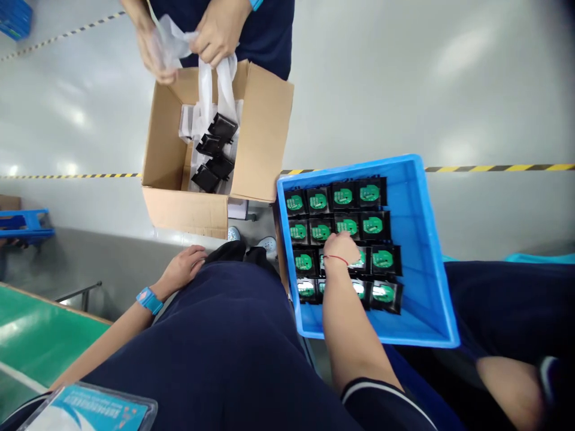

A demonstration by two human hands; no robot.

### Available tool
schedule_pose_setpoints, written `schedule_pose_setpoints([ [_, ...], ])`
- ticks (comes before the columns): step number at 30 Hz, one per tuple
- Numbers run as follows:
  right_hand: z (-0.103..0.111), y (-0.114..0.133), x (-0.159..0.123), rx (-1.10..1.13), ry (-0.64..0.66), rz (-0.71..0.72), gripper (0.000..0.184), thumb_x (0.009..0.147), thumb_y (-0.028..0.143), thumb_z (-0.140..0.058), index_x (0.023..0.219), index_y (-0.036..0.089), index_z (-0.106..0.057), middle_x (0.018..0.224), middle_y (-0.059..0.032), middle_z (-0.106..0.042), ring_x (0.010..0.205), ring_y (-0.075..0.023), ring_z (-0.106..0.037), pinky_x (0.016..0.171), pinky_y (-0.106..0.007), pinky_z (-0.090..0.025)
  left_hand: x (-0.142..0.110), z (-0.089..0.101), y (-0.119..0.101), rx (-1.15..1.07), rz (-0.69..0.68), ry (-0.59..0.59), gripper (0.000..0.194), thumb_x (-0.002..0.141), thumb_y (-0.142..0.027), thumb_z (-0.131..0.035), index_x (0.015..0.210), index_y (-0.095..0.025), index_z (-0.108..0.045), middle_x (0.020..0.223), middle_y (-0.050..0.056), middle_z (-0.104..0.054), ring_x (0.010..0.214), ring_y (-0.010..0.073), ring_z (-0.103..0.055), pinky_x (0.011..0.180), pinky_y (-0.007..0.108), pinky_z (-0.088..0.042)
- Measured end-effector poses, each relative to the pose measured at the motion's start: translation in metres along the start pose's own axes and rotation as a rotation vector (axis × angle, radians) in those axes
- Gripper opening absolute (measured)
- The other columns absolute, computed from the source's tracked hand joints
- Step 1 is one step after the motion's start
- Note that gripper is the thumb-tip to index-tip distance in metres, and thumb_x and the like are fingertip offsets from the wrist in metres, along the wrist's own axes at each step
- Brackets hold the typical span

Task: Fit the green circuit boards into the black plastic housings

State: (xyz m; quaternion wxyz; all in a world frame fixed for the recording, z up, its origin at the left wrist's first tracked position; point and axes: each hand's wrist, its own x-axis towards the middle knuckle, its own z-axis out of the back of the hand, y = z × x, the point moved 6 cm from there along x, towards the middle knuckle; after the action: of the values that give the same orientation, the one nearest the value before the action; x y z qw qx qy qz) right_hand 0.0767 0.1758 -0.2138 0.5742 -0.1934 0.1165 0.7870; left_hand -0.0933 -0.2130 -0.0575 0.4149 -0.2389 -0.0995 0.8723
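My right hand (341, 250) reaches into a blue plastic crate (422, 251) and rests on the black parts with green circuit boards (345, 226) laid in rows; its fingers curl down onto one part, and I cannot see whether they grip it. My left hand (183, 267) lies on my left knee with its fingers loosely bent and nothing in it; a blue wristband (150, 300) is on that wrist. My lap in dark blue cloth fills the bottom centre.
An open cardboard box (265, 137) in front of my knees holds black parts in clear bags (215, 149). Another person stands behind it, both hands (215, 33) on a clear plastic bag. Yellow-black floor tape, a green table (36, 335) at left, a badge at bottom left.
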Motion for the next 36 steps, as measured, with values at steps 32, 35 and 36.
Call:
schedule_pose_setpoints([
  [32, 0.040, 0.040, 0.072, 0.092, -0.116, 0.447, 0.044, 0.090, 0.029, -0.032, 0.123, 0.012, -0.056, 0.118, -0.0174, -0.058, 0.104, -0.0267, -0.050, 0.086, -0.038, -0.038, -0.004, -0.003, -0.012, 0.090, -0.032, 0.027, 0.025, 0.093, -0.025, -0.040, 0.100, -0.018, -0.063, 0.112, 0.009, -0.062, 0.098, 0.0186, -0.063, 0.085, 0.034, -0.054],
  [35, 0.031, 0.058, 0.079, 0.063, -0.055, 0.510, 0.043, 0.089, 0.028, -0.035, 0.122, 0.015, -0.058, 0.117, -0.0156, -0.061, 0.102, -0.0255, -0.051, 0.084, -0.037, -0.038, -0.011, -0.002, -0.010, 0.087, -0.001, 0.012, 0.025, 0.093, -0.026, -0.041, 0.102, -0.018, -0.063, 0.113, 0.009, -0.062, 0.098, 0.0187, -0.063, 0.084, 0.033, -0.055],
  [36, 0.029, 0.058, 0.079, 0.062, -0.052, 0.516, 0.042, 0.088, 0.028, -0.035, 0.121, 0.015, -0.059, 0.117, -0.0148, -0.061, 0.102, -0.0255, -0.052, 0.084, -0.038, -0.038, -0.015, -0.002, -0.009, 0.085, 0.010, 0.001, 0.025, 0.093, -0.026, -0.041, 0.101, -0.018, -0.063, 0.112, 0.009, -0.062, 0.098, 0.0187, -0.063, 0.084, 0.034, -0.055],
])
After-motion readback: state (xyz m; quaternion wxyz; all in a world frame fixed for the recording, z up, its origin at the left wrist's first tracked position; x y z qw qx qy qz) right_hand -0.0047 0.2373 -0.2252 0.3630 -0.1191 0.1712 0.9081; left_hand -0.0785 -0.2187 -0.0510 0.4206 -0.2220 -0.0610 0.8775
